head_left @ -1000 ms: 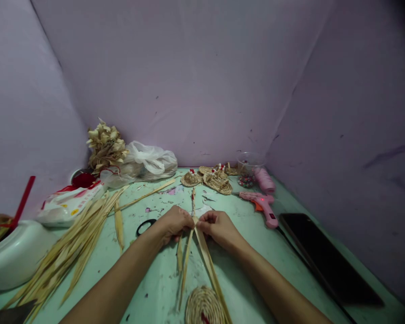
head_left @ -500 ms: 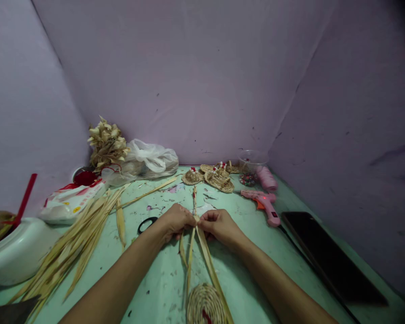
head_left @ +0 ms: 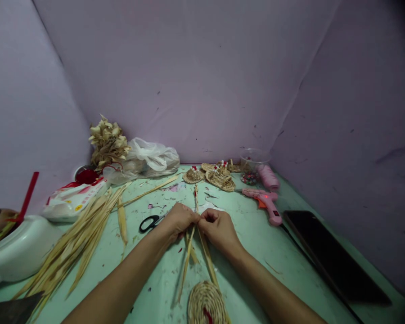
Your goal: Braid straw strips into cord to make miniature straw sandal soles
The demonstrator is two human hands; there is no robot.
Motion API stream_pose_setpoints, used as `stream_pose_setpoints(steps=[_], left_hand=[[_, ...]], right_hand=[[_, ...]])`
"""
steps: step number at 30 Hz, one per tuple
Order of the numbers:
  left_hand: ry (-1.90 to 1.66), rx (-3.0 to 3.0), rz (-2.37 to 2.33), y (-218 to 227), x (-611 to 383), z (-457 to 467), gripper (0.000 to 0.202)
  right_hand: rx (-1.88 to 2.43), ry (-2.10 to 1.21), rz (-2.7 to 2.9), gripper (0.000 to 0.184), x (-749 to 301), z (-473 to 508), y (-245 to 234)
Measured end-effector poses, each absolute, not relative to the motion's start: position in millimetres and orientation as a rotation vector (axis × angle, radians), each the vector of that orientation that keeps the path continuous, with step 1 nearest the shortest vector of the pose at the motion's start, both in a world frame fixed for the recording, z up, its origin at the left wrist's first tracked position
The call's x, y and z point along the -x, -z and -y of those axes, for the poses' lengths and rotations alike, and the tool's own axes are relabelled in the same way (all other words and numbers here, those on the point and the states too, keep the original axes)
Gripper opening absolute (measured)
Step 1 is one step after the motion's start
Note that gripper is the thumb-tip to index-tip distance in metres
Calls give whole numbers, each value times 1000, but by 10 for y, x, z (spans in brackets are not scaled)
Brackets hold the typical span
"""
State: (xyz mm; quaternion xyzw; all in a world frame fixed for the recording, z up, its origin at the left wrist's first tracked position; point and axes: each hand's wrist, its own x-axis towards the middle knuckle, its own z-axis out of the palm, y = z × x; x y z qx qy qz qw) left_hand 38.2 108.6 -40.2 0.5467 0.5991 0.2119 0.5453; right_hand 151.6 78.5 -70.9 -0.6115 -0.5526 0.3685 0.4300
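Note:
My left hand (head_left: 182, 220) and my right hand (head_left: 217, 226) meet over the middle of the table, fingertips pinched together on dried leaf strips (head_left: 207, 256). The loose ends of the strips fan out toward me beneath my hands. Beyond my fingers a thin braided cord (head_left: 196, 198) runs away along the table. Close to me lies a coiled, woven oval piece (head_left: 206, 303) with a red bit at its centre. Black-handled scissors (head_left: 150, 223) lie left of my left hand, partly hidden by it.
A pile of dried strips (head_left: 84, 234) and a white pot (head_left: 23, 252) are on the left. Small woven slippers (head_left: 219, 179) sit at the back. A pink glue gun (head_left: 265, 202), a thread spool (head_left: 268, 177), a bead cup (head_left: 251, 168) and a dark phone-like slab (head_left: 334, 256) are on the right.
My fingertips have drawn closer together over the strips. The loose ends have shifted, the left ones swinging apart, and more of the scissors shows.

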Motion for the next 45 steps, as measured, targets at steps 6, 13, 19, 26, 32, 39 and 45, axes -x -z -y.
stream_pose_setpoints(steps=[6, 13, 19, 26, 32, 39, 45], left_hand=[[-518, -1274, -1342, 434, -364, -1112, 14], [-437, -1229, -1237, 433, -276, -1164, 19], [-430, -1254, -1210, 436, -257, -1150, 20], [-486, -1312, -1297, 459, -312, -1110, 8], [-527, -1307, -1399, 452, -381, -1077, 7], [-530, -1312, -1436, 461, -402, -1075, 13], [-465, -1321, -1283, 456, -332, -1130, 11]], right_hand=[[1413, -1151, 1162, 9, -1529, -797, 666], [1294, -1525, 1035, 16, -1647, -866, 627], [1303, -1521, 1031, 18, -1689, -863, 638], [1390, -1408, 1183, 10, -1660, -858, 688], [1514, -1125, 1417, 4, -1592, -843, 744], [1604, -617, 1593, 12, -1524, -745, 695], [1465, -1163, 1335, 9, -1647, -848, 765]])
